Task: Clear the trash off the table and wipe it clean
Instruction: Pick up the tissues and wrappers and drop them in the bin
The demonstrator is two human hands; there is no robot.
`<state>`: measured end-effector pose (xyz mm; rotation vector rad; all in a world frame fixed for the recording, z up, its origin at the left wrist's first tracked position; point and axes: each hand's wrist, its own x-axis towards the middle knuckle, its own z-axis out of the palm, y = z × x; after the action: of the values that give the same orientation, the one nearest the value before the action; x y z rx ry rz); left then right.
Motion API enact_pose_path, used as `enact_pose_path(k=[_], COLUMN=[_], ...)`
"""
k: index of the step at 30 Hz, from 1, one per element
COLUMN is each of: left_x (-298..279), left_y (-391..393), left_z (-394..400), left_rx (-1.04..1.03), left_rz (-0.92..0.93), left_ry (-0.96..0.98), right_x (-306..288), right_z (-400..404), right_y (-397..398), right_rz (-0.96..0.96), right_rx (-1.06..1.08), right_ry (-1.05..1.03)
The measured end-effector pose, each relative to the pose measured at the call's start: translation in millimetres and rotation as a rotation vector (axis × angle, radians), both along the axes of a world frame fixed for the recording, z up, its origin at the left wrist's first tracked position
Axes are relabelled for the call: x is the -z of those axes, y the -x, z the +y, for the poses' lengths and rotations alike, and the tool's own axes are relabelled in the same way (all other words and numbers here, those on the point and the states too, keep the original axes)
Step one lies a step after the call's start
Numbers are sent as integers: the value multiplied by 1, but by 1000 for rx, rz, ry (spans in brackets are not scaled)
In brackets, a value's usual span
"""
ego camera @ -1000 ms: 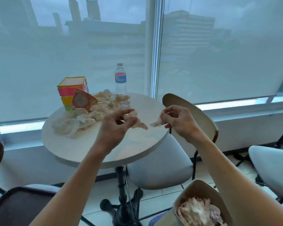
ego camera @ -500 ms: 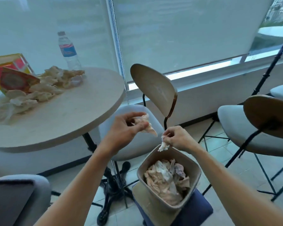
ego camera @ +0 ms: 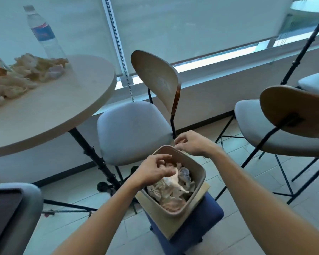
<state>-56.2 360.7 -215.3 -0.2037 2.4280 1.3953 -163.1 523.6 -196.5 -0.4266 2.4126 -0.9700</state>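
While the left hand (ego camera: 153,171) hangs loose-fingered over the bin (ego camera: 199,169) of crumpled tissues (ego camera: 170,192) at lower centre, the right hand (ego camera: 191,143) curls empty at its rim; more trash (ego camera: 29,74) litters the desk (ego camera: 50,109), upper left.

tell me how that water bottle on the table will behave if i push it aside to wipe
The water bottle is tall, narrow and upright, so a push near the cap would likely tip it. It looks like thin clear plastic, probably light. On its side, its round body would likely roll on the table.
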Motion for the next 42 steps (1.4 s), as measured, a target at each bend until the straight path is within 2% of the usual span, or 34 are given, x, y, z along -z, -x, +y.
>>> enact_pose_path(k=[5, 10, 15, 25, 32, 42], left_x=[-9, -45, -91, -178, -192, -185], left_y=[0, -8, -15, -47, -69, -113], left_z=[-17, -44, -78, -180, -277, -411], left_rx=[-75, -95, -81, -211, -365, -687], left_rz=[59, 175, 326, 575, 602, 593], left_ry=[22, -32, 124, 170, 204, 243], right_x=[-10, -41, -88, -170, -174, -157], right_z=[-14, -47, -87, -204, -308, -446], right_y=[-2, -6, -5, -7, -29, -85], right_rz=[-27, 12, 96, 229, 305, 600], right_rx=[-45, -106, -156, -180, -242, -448], right_ry=[95, 188, 244, 414, 403, 330])
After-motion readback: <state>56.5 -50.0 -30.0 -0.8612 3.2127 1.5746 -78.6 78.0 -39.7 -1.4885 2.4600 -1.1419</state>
